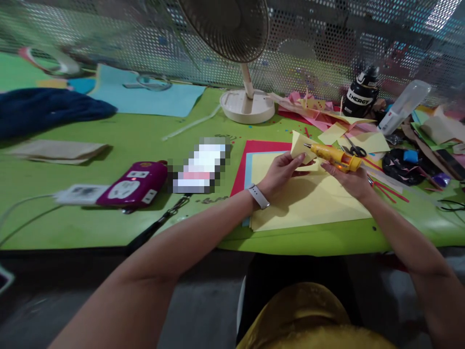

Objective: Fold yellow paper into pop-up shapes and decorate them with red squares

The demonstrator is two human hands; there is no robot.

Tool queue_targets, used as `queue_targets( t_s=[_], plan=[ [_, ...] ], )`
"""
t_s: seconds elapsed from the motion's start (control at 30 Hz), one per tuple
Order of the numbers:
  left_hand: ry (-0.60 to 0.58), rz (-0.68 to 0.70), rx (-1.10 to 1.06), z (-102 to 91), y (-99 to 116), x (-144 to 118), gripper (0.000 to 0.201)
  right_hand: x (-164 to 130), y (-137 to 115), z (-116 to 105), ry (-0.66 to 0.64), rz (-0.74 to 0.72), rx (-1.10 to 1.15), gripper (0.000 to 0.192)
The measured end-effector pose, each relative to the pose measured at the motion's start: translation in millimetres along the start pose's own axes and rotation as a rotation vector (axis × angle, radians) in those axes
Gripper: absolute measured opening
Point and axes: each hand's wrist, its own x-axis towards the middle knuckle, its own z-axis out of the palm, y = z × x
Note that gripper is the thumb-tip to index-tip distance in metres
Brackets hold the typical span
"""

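Note:
My left hand (281, 170) pinches a small folded piece of pale yellow paper (300, 145) and holds it up above a large yellow sheet (308, 201). My right hand (349, 180) grips a yellow glue gun (334, 156), whose metal tip points left and touches the folded piece. The large sheet lies on a light blue and a red sheet (254, 146) on the green table (145, 145). A white watch sits on my left wrist.
A cream desk fan (241, 58) stands behind the sheets. Scissors (354, 148), paper scraps, a black bottle (361, 94) and a clear bottle lie at the right. A purple power strip (132, 186), a brown paper bag and dark blue cloth lie at the left.

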Motion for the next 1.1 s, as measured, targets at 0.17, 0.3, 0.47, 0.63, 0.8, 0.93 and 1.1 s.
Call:
queue_targets(
  t_s=[0.17, 0.3, 0.47, 0.63, 0.8, 0.93, 1.1],
  plan=[
    [0.002, -0.014, -0.013, -0.1, -1, 1, 0.043, 1, 11, 0, 0.02, -0.002, -0.064, 0.022],
    [-0.004, -0.013, -0.012, -0.4, -1, 1, 0.043, 2, 19, -1, 0.014, -0.003, -0.078, 0.021],
    [-0.005, -0.009, 0.011, 0.1, -1, 0, 0.048, 1, 21, 0, 0.009, -0.054, -0.053, 0.023],
    [0.009, -0.013, 0.026, 0.6, -1, 1, 0.048, 5, 28, 0, 0.031, -0.113, -0.079, 0.032],
    [-0.003, -0.006, 0.035, 0.1, -1, 1, 0.049, 6, 32, -1, 0.035, -0.133, -0.133, 0.029],
    [0.006, 0.001, 0.067, -0.2, -2, 1, 0.051, 5, 28, -1, 0.044, -0.148, -0.111, 0.025],
    [0.003, 0.008, 0.077, 0.9, -1, 0, 0.053, 4, 27, 0, 0.047, -0.143, -0.125, 0.026]
  ],
)
